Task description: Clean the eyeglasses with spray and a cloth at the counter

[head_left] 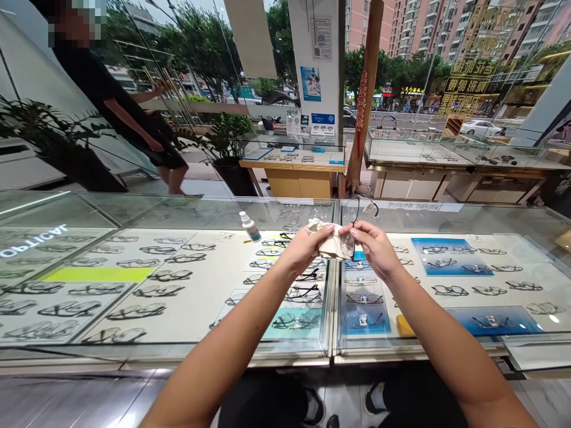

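Observation:
A crumpled cream cloth (331,245) is gripped in my left hand (307,242), thumb pressed down on it. My right hand (373,242) pinches a pair of thin dark-framed eyeglasses (352,210) between thumb and fingers. The eyeglasses stand on edge, one lens above my fingertips and the other below, against the cloth. A small white tag (370,207) shows by the upper part of the frame. Both hands are held close together above the glass display counter (250,352). To the left of them, a small white bottle (250,227) with a label stands on the counter.
Rows of eyeglasses (156,290) lie inside the counter, some on blue panels (451,257). Beyond are another display case (292,145), a wooden post (366,95) and a potted plant (229,142). A person in black (120,101) stands at the far left.

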`<state>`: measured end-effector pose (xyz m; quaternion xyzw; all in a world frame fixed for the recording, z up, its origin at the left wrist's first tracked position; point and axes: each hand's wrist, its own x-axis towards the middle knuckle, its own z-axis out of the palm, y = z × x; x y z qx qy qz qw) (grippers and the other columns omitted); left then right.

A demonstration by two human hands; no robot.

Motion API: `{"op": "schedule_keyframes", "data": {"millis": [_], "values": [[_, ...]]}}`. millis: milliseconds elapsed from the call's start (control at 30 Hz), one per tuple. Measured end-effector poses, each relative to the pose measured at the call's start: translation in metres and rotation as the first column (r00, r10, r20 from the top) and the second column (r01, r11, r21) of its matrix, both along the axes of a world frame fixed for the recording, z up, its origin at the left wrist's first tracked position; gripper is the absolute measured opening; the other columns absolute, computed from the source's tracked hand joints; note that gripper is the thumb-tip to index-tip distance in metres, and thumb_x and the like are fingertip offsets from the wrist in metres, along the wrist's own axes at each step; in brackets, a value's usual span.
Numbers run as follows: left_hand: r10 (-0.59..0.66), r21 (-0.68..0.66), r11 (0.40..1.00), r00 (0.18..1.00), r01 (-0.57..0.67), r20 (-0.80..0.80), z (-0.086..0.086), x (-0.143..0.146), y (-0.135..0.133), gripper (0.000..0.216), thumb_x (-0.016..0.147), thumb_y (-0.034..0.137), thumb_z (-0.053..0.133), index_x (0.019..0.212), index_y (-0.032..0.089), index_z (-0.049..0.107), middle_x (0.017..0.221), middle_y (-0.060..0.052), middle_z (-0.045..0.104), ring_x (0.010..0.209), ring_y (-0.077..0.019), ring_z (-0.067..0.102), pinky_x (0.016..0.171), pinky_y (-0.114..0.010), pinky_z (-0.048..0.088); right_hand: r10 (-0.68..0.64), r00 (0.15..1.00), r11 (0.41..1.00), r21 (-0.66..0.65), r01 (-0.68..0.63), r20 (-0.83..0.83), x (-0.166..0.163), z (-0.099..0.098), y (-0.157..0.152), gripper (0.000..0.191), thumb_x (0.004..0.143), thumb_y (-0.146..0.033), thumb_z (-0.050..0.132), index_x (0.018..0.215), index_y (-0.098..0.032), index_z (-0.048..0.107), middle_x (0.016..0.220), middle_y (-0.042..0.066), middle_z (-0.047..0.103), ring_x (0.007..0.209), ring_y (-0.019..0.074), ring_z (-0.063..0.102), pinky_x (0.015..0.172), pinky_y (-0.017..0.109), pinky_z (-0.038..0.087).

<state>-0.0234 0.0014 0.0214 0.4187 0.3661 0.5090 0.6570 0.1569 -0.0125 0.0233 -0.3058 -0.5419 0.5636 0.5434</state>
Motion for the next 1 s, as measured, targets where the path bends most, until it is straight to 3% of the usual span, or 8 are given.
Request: {"op": "schedule_keyframes", "data": {"millis": [167,300,433,567,667,833,1000], "values": [[0.039,-0.104,0.994,0.998,-0.034,0.044,0.004,-0.002,0.004,0.021,0.085,0.022,0.075,0.099,0.007,0.072,0.086,-0.012,0.078,0.081,-0.0203,0.075,0.071,-0.028,0.060,-0.142,0.990,0.990,0.000,0.142,-0.010,0.007,0.001,0.008,0.021,0.075,-0.045,0.081,0.078,-0.024,0.077,0.092,0.003,0.077,0.094,0.0197,0.062,0.093,0.036,0.046],[0.110,-0.188,0.978,0.989,-0.091,0.094,0.011,-0.004,0.004,0.030,0.091,0.012,0.061,0.118,0.003,0.070,0.097,-0.016,0.080,0.091,-0.0245,0.077,0.081,-0.034,0.065,-0.232,0.972,0.972,-0.030,0.231,-0.025,0.012,0.001,0.013,0.022,0.072,-0.045,0.081,0.077,-0.024,0.077,0.092,0.003,0.077,0.094,0.0198,0.063,0.094,0.035,0.045],[0.091,-0.216,0.974,0.989,-0.064,0.118,0.016,-0.004,0.000,0.034,0.097,0.013,0.055,0.126,0.004,0.068,0.102,-0.016,0.080,0.091,-0.0226,0.078,0.078,-0.029,0.065,-0.252,0.968,0.966,-0.061,0.251,0.001,0.014,0.000,0.015,0.024,0.071,-0.047,0.081,0.076,-0.024,0.076,0.092,0.003,0.076,0.093,0.0197,0.063,0.092,0.035,0.046],[0.022,-0.137,0.991,0.994,-0.007,0.107,0.014,-0.004,-0.001,0.030,0.095,0.011,0.060,0.123,0.006,0.070,0.099,-0.014,0.081,0.084,-0.0188,0.078,0.075,-0.025,0.063,-0.249,0.968,0.967,-0.056,0.250,0.026,0.015,0.000,0.015,0.025,0.072,-0.049,0.081,0.076,-0.024,0.076,0.090,0.003,0.076,0.088,0.0194,0.062,0.087,0.035,0.047],[-0.009,-0.093,0.996,0.997,0.017,0.083,0.010,-0.005,-0.001,0.031,0.093,0.012,0.062,0.123,0.005,0.070,0.101,-0.016,0.081,0.089,-0.0216,0.078,0.082,-0.030,0.064,-0.221,0.975,0.975,0.001,0.221,0.000,0.014,0.004,0.011,0.023,0.075,-0.048,0.080,0.079,-0.025,0.077,0.095,0.003,0.078,0.101,0.0222,0.065,0.100,0.037,0.046],[-0.157,-0.022,0.987,0.986,0.158,0.051,0.009,-0.006,-0.007,0.028,0.093,0.021,0.067,0.117,0.008,0.072,0.110,-0.016,0.079,0.101,-0.0246,0.076,0.087,-0.032,0.061,-0.082,0.995,0.996,0.042,0.084,-0.051,0.008,0.009,0.001,0.024,0.075,-0.048,0.084,0.082,-0.026,0.078,0.106,0.004,0.080,0.119,0.0256,0.066,0.112,0.042,0.043],[-0.159,0.020,0.987,0.987,0.158,0.020,0.007,-0.010,-0.010,0.036,0.084,0.040,0.082,0.111,0.017,0.072,0.108,-0.009,0.077,0.093,-0.0193,0.071,0.079,-0.027,0.057,-0.109,0.992,0.994,-0.008,0.108,-0.060,0.004,0.008,0.000,0.025,0.071,-0.048,0.087,0.077,-0.026,0.077,0.119,0.004,0.079,0.123,0.0268,0.065,0.110,0.042,0.046]]}}
